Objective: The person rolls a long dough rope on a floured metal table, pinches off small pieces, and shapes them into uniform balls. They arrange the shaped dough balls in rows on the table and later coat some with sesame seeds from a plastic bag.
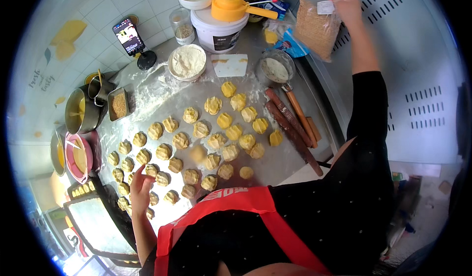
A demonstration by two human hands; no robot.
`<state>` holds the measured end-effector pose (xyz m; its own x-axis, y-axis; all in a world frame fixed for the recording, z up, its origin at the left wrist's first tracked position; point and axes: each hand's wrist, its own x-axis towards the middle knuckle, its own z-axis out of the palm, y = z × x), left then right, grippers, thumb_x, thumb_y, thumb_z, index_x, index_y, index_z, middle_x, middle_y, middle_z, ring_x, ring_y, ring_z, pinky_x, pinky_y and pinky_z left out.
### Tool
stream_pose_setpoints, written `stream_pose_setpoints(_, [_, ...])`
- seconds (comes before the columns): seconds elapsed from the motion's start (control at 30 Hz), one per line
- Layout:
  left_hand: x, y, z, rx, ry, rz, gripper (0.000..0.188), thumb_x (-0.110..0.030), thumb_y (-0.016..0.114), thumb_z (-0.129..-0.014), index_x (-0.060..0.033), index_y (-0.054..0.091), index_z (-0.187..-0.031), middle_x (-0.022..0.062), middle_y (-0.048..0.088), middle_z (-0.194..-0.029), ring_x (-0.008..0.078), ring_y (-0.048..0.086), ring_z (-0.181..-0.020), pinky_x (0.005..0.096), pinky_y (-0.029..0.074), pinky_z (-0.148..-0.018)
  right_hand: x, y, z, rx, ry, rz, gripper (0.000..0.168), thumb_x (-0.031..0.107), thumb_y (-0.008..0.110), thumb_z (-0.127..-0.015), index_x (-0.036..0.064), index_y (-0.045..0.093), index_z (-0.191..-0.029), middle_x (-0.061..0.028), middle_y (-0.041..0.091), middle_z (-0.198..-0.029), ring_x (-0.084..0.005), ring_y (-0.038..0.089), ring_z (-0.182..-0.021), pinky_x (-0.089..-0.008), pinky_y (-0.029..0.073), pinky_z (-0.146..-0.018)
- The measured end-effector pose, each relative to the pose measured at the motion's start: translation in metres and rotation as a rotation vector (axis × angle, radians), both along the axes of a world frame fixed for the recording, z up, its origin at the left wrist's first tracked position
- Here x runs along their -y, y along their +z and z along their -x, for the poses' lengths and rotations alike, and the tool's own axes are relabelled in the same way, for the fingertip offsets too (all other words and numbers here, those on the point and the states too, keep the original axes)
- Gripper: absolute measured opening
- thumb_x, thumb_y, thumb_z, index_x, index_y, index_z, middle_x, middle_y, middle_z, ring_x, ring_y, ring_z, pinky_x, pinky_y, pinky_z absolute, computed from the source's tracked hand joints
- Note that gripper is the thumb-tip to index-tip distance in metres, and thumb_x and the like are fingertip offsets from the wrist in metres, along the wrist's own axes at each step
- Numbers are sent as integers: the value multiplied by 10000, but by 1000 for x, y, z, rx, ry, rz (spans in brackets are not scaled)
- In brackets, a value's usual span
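At the upper right, my right hand (346, 8) grips the top of a clear plastic bag (319, 30) filled with fine tan grains. A white label with writing is on the bag. My left hand (142, 189) is at the lower left over the steel worktop, fingers apart and holding nothing that I can see. It hovers or rests among lumpy yellow dough pieces (162, 179) and hides a few of them; whether it touches any, I cannot tell. More dough pieces (215, 141) spread across the worktop (265, 169) in loose rows. One round ball (198, 154) looks blurred.
Rolling pins (293, 132) lie at the right. Behind are a flour bowl (187, 62), scraper (229, 65), sieve (275, 69), white bucket (219, 32) and phone on a stand (129, 38). Pots (83, 110), a seed tin (118, 104), pink basin (79, 158) and baking tray (99, 224) line the left.
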<state>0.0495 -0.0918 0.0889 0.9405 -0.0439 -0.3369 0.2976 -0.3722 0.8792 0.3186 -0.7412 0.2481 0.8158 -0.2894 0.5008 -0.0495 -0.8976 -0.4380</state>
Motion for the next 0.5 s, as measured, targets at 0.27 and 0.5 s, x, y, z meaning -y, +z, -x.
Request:
stream_pose_setpoints(0.27, [10,-11,10,-125,89,-6,432,-115,553,-895,31,439,-1285,35,588,-837,108,560,-785,232,440,-722,22,-92,-93,100,182,-457,193,182,609,-844,7,687,-821,-73,668,-746,-109,562,-636,-270,440,-609])
stream_pose_setpoints(0.5, [10,-26,17,-122,44,-81,423,-103,576,-896,4,451,-1286,38,588,-880,98,547,-803,242,447,-710,-1,-169,-135,-17,-159,-145,366,423,578,-838,84,715,-857,-125,690,-889,-295,637,-866,-375,462,-774])
